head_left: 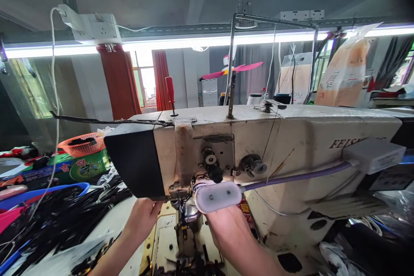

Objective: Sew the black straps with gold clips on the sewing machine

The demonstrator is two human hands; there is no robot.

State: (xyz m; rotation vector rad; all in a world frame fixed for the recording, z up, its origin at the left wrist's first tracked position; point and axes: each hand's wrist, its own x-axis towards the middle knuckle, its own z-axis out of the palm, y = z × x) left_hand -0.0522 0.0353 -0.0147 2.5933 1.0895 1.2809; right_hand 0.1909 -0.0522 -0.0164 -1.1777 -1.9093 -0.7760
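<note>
An industrial sewing machine [274,133] fills the middle of the view, with its black end cover on the left. Just below that end, at the left of the needle area [185,207], is my left hand [144,217]; its fingertips go out of sight under the machine head. From the right, my right hand [228,226] reaches in under the white lamp [218,197], which covers its fingers. Whether either hand holds anything is hidden. Dark scraps [184,265] lie on the machine bed [164,235] below the hands.
A red-handled screwdriver [170,90] stands on top of the machine, near a metal thread stand [232,64]. A purple flexible lamp neck [297,177] crosses its front. To the left lie black strips [64,220] and an orange basket [79,148]. Plastic bags [344,69] stand behind, right.
</note>
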